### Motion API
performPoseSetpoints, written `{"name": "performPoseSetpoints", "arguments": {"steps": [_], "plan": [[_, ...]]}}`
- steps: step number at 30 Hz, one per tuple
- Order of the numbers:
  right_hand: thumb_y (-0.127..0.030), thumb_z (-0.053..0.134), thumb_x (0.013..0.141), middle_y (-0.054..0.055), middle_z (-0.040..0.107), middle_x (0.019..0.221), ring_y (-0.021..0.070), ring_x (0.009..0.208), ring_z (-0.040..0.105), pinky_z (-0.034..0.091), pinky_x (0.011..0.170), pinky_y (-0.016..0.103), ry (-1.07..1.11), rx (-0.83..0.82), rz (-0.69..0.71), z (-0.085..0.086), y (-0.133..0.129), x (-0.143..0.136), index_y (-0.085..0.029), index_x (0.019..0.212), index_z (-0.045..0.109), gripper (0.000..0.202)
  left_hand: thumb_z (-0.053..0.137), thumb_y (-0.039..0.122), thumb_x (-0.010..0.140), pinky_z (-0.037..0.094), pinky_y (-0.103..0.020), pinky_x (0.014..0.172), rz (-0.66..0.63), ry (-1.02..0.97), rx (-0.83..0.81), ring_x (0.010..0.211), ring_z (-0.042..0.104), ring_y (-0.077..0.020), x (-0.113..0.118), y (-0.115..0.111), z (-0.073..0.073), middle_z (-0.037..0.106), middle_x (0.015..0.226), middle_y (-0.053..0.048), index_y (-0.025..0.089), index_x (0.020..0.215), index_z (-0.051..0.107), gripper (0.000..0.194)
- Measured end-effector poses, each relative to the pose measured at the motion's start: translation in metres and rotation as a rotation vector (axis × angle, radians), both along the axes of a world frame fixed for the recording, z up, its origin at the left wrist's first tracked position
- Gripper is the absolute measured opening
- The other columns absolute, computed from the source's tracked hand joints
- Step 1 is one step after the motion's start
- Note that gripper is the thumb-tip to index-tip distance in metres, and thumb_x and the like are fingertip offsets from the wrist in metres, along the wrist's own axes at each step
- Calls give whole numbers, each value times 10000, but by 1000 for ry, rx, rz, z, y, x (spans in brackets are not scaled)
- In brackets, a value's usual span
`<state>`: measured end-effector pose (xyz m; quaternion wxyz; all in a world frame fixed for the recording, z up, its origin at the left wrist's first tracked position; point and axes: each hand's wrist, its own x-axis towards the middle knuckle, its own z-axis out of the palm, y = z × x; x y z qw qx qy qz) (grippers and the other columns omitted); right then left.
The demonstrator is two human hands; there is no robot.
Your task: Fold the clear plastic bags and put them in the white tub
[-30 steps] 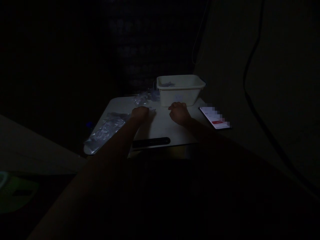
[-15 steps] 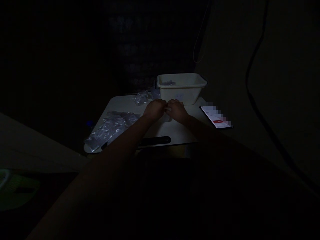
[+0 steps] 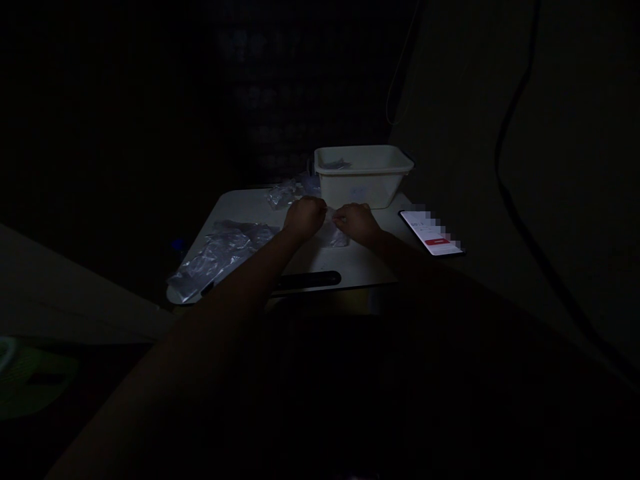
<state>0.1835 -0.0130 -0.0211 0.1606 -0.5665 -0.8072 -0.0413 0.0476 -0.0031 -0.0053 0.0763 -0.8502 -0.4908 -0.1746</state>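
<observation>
Between my two hands is a small clear plastic bag [image 3: 334,236], its lower part showing over the white tabletop [image 3: 360,265]. My left hand [image 3: 306,217] is closed on the bag's upper left edge. My right hand [image 3: 358,222] pinches the upper right edge between thumb and fingers. What the bag contains, if anything, is too dark to make out. Just behind my hands stands a cream plastic tub [image 3: 363,187] with some clear plastic packets [image 3: 338,164] inside.
A pile of clear plastic bags [image 3: 227,250] covers the table's left side. More crumpled plastic [image 3: 284,193] lies at the back. A lit phone [image 3: 433,233] rests at the right edge. A dark slot [image 3: 310,279] runs along the front. A black cable [image 3: 511,113] hangs at right.
My hands have drawn slightly apart, the left one shifting a little left. More of the small plastic bag now shows below and between them.
</observation>
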Motion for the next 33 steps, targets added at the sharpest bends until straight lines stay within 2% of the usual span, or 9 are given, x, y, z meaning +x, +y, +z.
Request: {"name": "performPoseSetpoints", "arguments": {"steps": [9, 14, 18, 27, 30, 33], "plan": [[-250, 349, 748, 84, 614, 838, 199, 800, 510, 280, 702, 323, -7, 7, -60, -5, 3, 13, -154, 765, 601, 271, 347, 199, 741, 390, -282, 671, 85, -127, 61, 763, 536, -184, -8, 3, 2, 602, 817, -94, 125, 799, 584, 255], [-257, 400, 733, 63, 582, 952, 202, 886, 471, 290, 729, 321, 125, 91, -34, -5, 4, 12, -183, 942, 567, 277, 367, 168, 719, 388, -264, 675, -61, -194, 15, 739, 537, -160, -7, 5, -3, 605, 820, -79, 119, 830, 586, 250], [-255, 391, 744, 55, 584, 926, 196, 881, 468, 291, 737, 321, 153, 117, -12, -4, 5, 7, -181, 846, 603, 246, 374, 152, 705, 384, -260, 674, -131, -253, 12, 731, 532, -152, -1, 4, -3, 604, 806, -68, 123, 842, 583, 252], [-228, 406, 729, 60, 605, 866, 185, 823, 506, 313, 723, 318, 126, 69, -34, -7, 6, 14, -175, 783, 618, 225, 381, 166, 706, 376, -265, 673, -52, -358, 66, 719, 523, -161, -4, 6, 0, 591, 735, -64, 130, 760, 576, 205], [-204, 417, 712, 49, 615, 856, 168, 808, 519, 333, 717, 291, 189, 63, -35, -9, 8, 17, -177, 767, 623, 215, 399, 208, 710, 382, -265, 664, -30, -431, 34, 696, 523, -155, -6, 10, -3, 586, 731, -63, 121, 770, 568, 199], [-193, 420, 701, 41, 622, 847, 154, 796, 531, 351, 702, 263, 278, 59, -37, -11, 12, 17, -175, 762, 626, 216, 460, 264, 680, 391, -254, 664, -57, -524, -73, 714, 520, -147, -5, 13, -8, 583, 799, -64, 105, 832, 549, 238]]}}
